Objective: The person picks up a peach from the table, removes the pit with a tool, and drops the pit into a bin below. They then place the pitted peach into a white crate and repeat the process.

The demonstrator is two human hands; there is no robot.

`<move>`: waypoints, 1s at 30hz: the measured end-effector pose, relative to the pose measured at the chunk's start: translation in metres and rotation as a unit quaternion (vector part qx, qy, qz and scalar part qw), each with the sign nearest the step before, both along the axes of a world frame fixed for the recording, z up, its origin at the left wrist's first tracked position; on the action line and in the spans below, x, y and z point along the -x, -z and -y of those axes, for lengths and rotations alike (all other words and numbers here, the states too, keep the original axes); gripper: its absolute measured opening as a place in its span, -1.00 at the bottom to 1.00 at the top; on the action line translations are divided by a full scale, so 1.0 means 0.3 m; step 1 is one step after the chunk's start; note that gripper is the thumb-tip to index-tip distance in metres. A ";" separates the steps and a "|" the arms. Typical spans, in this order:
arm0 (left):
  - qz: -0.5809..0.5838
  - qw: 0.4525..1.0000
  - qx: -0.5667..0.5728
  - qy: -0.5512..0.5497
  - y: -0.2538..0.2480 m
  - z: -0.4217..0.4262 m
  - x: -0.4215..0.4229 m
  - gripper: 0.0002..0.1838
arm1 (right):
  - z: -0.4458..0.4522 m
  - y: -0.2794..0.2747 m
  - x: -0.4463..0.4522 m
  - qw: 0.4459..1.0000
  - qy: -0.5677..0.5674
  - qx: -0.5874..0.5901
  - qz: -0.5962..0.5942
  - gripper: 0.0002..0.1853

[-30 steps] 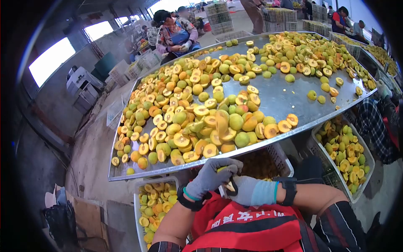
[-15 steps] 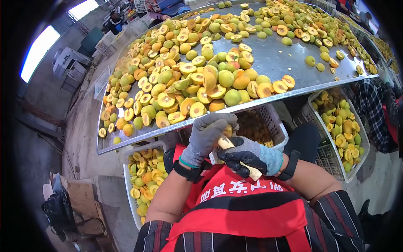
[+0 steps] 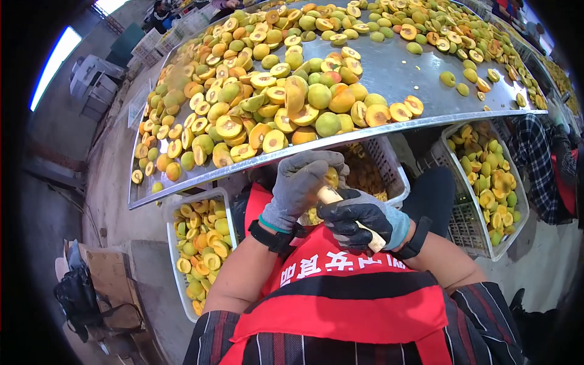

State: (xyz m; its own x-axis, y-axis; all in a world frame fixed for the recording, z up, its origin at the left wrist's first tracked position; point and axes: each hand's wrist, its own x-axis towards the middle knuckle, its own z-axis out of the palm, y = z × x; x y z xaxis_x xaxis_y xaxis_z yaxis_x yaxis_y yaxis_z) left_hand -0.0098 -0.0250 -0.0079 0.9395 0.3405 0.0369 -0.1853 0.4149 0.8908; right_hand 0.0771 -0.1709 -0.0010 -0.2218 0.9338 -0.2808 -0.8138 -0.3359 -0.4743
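My left hand (image 3: 301,185), in a grey glove, is closed around a yellow peach half (image 3: 331,177), mostly hidden by the fingers. My right hand (image 3: 359,216), in a grey glove with black coating, grips a pale wooden-handled tool (image 3: 329,195). The handle's butt sticks out below the palm; its working end is hidden at the fruit. Both hands meet just in front of the metal table (image 3: 274,156), above a crate (image 3: 398,182) of brownish-yellow pieces. Halved peaches (image 3: 275,140), yellow-green to orange, are heaped on the table beyond, many cut side up with brown centres.
A white crate of peach halves (image 3: 204,243) stands at the lower left, another crate (image 3: 486,182) at the right. A person in a checked sleeve (image 3: 535,164) is at the right edge. Cardboard and a black bag (image 3: 79,301) are at the lower left.
The view has shifted slightly, so the table and crates sit a little further left and up. Both hands keep their grip, and the tool handle has turned slightly against the fruit.
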 end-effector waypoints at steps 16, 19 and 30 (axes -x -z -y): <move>0.035 0.986 0.066 -0.151 0.055 -0.240 0.230 -0.46 | -0.050 0.095 -0.119 0.993 0.037 0.001 0.112 -0.58; -0.160 0.957 -0.080 -0.230 0.008 -0.309 0.517 -0.45 | -0.049 0.102 -0.132 0.980 0.035 0.070 0.181 -0.44; -0.372 0.665 -0.607 -0.224 0.015 -0.506 0.173 -0.53 | -0.062 0.111 -0.083 0.966 0.055 0.109 0.226 -0.33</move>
